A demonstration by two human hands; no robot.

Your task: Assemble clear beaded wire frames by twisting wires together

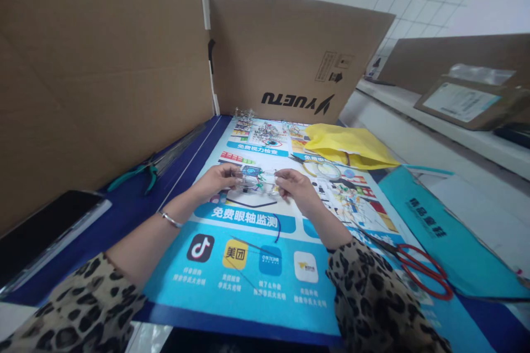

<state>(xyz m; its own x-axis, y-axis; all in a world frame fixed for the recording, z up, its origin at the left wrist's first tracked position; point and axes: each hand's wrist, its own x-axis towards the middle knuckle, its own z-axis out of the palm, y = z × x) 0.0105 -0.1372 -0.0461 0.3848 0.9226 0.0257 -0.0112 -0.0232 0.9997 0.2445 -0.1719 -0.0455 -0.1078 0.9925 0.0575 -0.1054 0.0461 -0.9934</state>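
Note:
My left hand (220, 181) and my right hand (296, 190) face each other above the printed poster (265, 256). Between their pinched fingers is a small clear, plastic-looking piece (259, 181) with green and dark bits in it; its exact kind is hard to make out. Each hand grips one end. A short dark purple cord (278, 228) lies on the poster just below. Several thin dark wires (244, 242) rest nearer to me. Beyond my right hand are a clear ring-shaped coil (323, 169) and a loose tangle of coloured strands (345, 198).
Cardboard walls (285, 49) stand at the back and left. Teal-handled pliers (136, 174) and a dark flat device (49, 237) lie on the left. Right: red-handled scissors (426, 270), a yellow bag (351, 144) and a teal cardboard piece (447, 231). Small tangled pieces (269, 132) lie at the back.

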